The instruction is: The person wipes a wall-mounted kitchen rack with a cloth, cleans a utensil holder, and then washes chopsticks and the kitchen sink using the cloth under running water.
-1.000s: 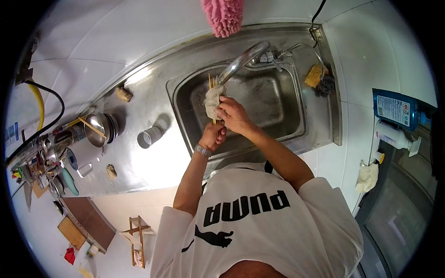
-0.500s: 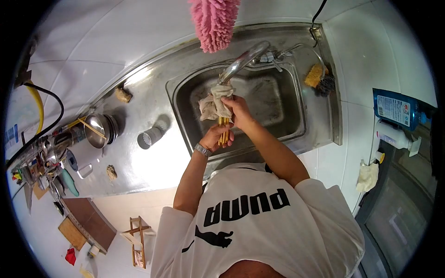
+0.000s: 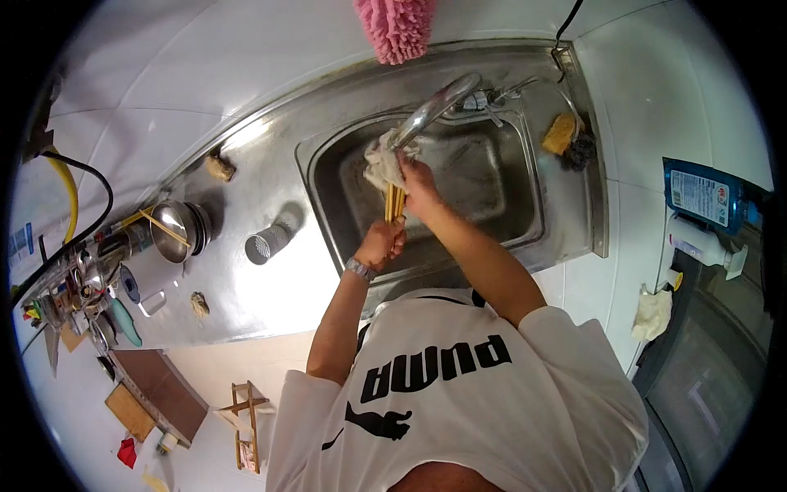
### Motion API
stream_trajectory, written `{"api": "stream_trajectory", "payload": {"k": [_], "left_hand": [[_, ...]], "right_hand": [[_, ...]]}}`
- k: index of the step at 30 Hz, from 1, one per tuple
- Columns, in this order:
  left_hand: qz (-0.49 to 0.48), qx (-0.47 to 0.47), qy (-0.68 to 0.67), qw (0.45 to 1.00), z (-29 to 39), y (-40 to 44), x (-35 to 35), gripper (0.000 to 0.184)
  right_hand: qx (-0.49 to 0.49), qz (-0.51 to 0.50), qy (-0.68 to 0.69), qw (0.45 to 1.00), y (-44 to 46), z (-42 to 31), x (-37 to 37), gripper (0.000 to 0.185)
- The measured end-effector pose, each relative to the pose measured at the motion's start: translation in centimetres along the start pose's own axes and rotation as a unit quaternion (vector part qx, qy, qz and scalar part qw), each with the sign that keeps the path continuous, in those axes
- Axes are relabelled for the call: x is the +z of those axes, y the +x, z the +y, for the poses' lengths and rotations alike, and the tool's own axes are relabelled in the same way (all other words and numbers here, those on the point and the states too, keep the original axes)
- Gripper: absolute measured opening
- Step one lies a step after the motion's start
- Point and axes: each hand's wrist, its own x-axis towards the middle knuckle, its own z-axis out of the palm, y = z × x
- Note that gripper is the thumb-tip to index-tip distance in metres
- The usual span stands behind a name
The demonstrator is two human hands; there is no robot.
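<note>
Over the steel sink (image 3: pixel 508 234), my left hand (image 3: pixel 380 246), with a watch at the wrist, is closed around the lower end of a bundle of yellowish chopsticks (image 3: pixel 394 204). A pale wet-looking cloth (image 3: pixel 382 166) wraps the upper end of the bundle. My right hand (image 3: pixel 419 187) is closed on that cloth, just beneath the spout of the curved faucet (image 3: pixel 434 107). The far tips of the chopsticks are hidden inside the cloth. Whether water is running I cannot tell.
A perforated metal utensil holder (image 3: pixel 267 244) stands on the counter left of the sink. Farther left are stacked metal bowls (image 3: pixel 174 232). A yellow sponge (image 3: pixel 559 134) and a dark scrubber (image 3: pixel 580 153) lie at the right corner. A pink duster (image 3: pixel 397 29) hangs above.
The cloth has bunched up around the chopsticks, and my right hand has turned and shifted slightly. My left hand is now a little lower on the bundle, showing more of the chopsticks.
</note>
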Motion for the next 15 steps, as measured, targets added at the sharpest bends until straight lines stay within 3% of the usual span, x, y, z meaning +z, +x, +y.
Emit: {"api": "stream_trajectory", "payload": {"k": [1,2,3,5,11,15], "left_hand": [[0.022,0.026,-0.003,0.999,0.3,0.7,-0.2,0.025],[0.042,0.052,-0.005,0.998,0.4,1.2,-0.3,0.026],[0.039,0.054,-0.005,0.998,0.7,1.4,-0.2,0.026],[0.012,0.027,-0.015,0.999,0.9,1.1,-0.4,0.028],[-0.009,-0.009,0.001,1.0,-0.2,-1.0,0.8,0.019],[-0.001,-0.004,-0.033,0.999,-1.3,0.8,-0.5,0.021]], "right_hand": [[0.02,0.034,-0.062,0.997,-1.6,0.7,0.3,0.029],[0.011,-0.039,-0.067,0.997,-3.3,1.2,0.5,0.03],[-0.084,-0.054,-0.114,0.988,-3.8,1.9,0.7,0.031],[-0.023,-0.045,-0.144,0.988,-2.7,1.8,-0.8,0.029],[-0.004,0.066,-0.047,0.997,0.6,-2.7,0.7,0.025],[-0.037,0.031,-0.06,0.997,0.9,0.5,-0.8,0.025]]}}
